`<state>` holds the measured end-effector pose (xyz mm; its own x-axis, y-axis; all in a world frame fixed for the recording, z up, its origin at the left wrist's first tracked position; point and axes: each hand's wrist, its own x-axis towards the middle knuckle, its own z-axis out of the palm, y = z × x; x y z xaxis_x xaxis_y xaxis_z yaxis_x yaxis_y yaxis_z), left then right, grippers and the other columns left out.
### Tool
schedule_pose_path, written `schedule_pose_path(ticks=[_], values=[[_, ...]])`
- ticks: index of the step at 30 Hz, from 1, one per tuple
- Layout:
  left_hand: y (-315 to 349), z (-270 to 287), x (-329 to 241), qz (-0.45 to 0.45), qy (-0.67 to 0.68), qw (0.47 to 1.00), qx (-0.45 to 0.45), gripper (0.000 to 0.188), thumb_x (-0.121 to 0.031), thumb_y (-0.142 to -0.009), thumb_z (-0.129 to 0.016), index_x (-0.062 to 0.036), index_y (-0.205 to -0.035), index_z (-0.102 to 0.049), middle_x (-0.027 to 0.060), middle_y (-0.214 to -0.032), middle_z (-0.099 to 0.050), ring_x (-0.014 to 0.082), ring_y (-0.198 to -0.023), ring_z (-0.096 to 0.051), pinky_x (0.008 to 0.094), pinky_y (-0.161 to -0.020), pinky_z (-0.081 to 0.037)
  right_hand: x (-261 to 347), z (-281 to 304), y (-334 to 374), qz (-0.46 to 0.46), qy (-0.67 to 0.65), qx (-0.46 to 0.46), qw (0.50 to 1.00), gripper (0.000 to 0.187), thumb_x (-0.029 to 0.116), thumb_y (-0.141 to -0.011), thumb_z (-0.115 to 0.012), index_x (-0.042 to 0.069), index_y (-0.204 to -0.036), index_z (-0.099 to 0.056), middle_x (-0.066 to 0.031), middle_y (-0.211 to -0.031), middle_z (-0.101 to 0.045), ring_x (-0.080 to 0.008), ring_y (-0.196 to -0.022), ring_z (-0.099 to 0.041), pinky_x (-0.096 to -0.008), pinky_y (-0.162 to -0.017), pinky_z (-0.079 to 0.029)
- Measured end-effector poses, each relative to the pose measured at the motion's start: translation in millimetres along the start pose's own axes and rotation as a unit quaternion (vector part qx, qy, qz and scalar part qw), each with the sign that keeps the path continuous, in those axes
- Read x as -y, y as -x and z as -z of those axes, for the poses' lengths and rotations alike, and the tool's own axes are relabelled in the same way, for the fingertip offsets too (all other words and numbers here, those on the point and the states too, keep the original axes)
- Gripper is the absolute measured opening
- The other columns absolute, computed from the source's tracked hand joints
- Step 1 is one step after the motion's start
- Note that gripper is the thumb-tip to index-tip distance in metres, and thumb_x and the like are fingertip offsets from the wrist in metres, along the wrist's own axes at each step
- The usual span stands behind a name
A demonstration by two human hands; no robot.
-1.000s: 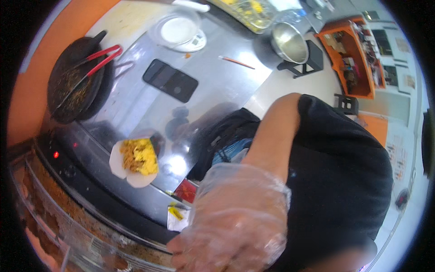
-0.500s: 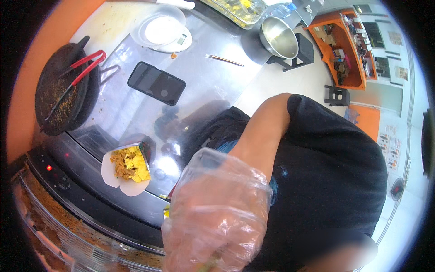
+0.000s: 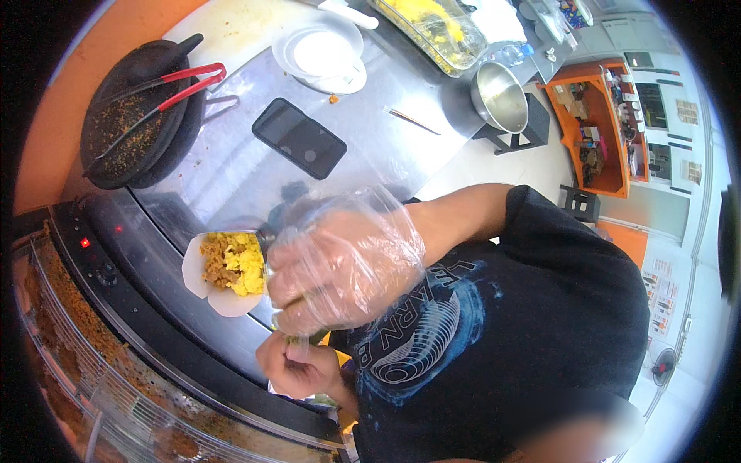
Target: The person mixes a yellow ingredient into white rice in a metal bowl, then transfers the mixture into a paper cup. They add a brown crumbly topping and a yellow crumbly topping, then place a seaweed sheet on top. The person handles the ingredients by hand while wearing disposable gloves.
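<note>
A loose clear plastic glove covers my right hand (image 3: 343, 266), which is closed in the middle of the picture, its knuckles beside an open takeout box (image 3: 231, 304). Yellow scrambled egg (image 3: 245, 266) and brown shredded filling (image 3: 221, 262) fill the box. Just below the glove, my bare left hand (image 3: 299, 368) is closed, with thumb and forefinger pinched together. A small green bit (image 3: 296, 340) shows where the fingers of both hands meet; its kind is too small to make out. The glove hides part of the box's side.
On the steel counter (image 3: 224, 166) lie a black phone (image 3: 299, 139), a pen-like stick (image 3: 414, 121) and a scale with a bowl (image 3: 320, 54). A dark pan (image 3: 123, 131) holds red-handled tongs (image 3: 193, 82). A metal bowl (image 3: 500, 96) and a food tray (image 3: 440, 35) stand farther up.
My gloved right hand has moved up, farther from the camera, beside the takeout box. My bare left hand has come into view beneath it. The whole view has shifted a little.
</note>
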<state>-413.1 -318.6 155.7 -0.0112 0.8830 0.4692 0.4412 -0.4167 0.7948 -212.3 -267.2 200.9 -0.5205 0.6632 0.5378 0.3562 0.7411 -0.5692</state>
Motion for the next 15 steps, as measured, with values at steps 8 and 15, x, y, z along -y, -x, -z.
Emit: schedule_pose_path(ticks=[8,15], values=[[-6.3,-19.2,8.8,0.01,-0.03,0.994,0.101,0.025,-0.012,-0.098,-0.051,0.0036,-0.078,-0.054,0.0222,-0.071,-0.058,0.0432,-0.056,-0.055,0.0453,-0.046,-0.04,-12.7,-24.6,-5.0,-0.095,0.06,-0.01,0.994,0.024,0.023,-0.083,-0.068,0.01,-0.103,-0.068,-0.008,-0.094,-0.066,-0.0251,-0.083,-0.067,-0.0378,-0.066,-0.056],[-6.8,-29.0,5.0,0.014,-0.078,0.989,0.124,0.027,-0.009,-0.099,-0.051,0.0037,-0.075,-0.048,0.0184,-0.065,-0.046,0.0405,-0.051,-0.046,0.047,-0.046,-0.034,-28.4,-52.1,-6.0,-0.272,0.082,-0.036,0.958,0.02,0.019,-0.083,-0.067,0.009,-0.101,-0.067,-0.0111,-0.073,-0.066,-0.0306,-0.06,-0.066,-0.0411,-0.052,-0.054]])
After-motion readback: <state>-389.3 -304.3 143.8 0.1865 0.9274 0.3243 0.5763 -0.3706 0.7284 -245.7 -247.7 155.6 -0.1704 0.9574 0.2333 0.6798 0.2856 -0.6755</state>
